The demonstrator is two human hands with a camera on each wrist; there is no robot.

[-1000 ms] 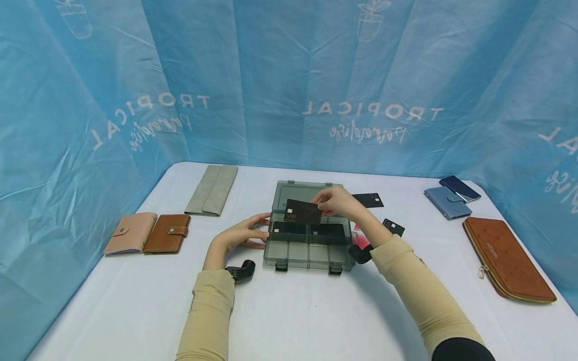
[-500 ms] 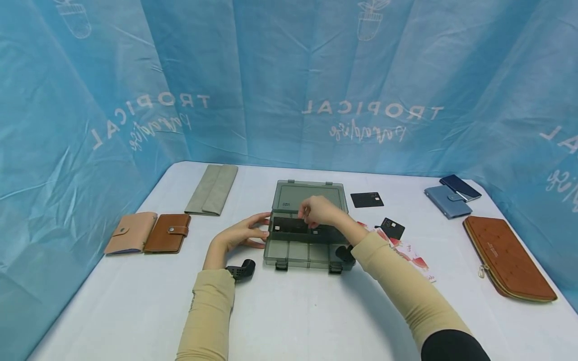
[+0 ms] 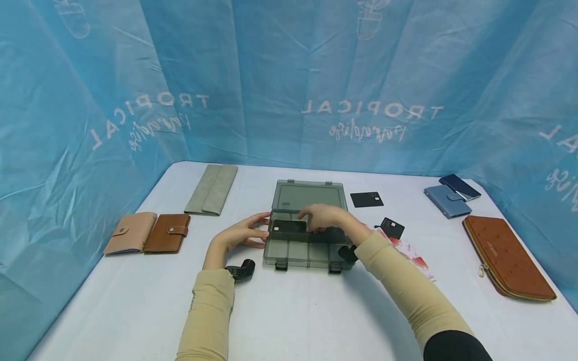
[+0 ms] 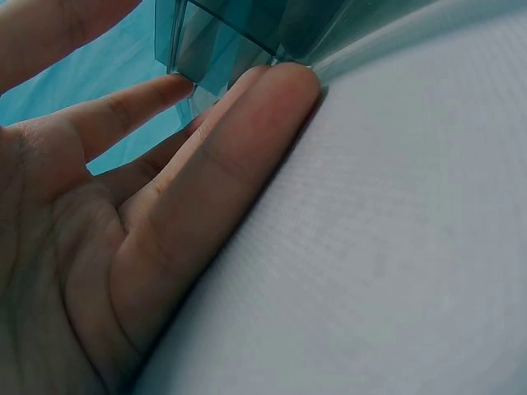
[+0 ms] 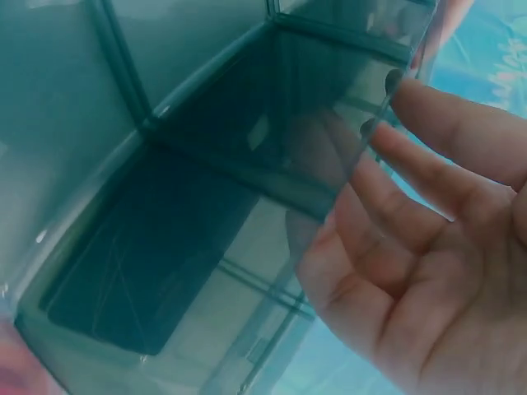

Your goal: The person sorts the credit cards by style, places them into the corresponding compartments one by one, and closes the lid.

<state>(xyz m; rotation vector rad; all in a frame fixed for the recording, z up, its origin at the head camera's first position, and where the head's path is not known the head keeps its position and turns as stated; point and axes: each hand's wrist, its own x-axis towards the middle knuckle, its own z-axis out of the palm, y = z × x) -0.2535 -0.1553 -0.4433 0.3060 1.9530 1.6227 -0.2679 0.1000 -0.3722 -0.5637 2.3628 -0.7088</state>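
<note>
A translucent grey-green compartment box (image 3: pixel 295 254) lies with its lid (image 3: pixel 300 194) laid back. A black card (image 3: pixel 289 227) with a chip lies in its back left compartment. Another dark card (image 5: pixel 156 247) shows through the clear plastic in the right wrist view. My left hand (image 3: pixel 244 233) rests against the box's left side, fingers fairly straight; the fingertips (image 4: pixel 296 82) touch its lower edge in the left wrist view. Over the back row, my right hand (image 3: pixel 322 218) reaches in with loosely bent fingers. No card shows between them, and the hand partly hides the back right compartment.
Right of the box lie black cards (image 3: pixel 367 199) and pink-and-white printed paper (image 3: pixel 413 258). A brown zip wallet (image 3: pixel 510 258), a blue wallet (image 3: pixel 447 201) and a navy one sit farther right. Leftward lie a grey-green sleeve (image 3: pixel 211 190), a tan wallet (image 3: pixel 131 233) and a brown one.
My right hand has brought the black VIP card down into the back row of the box and let go of it; its fingers have loosened. The left hand has stayed still.
</note>
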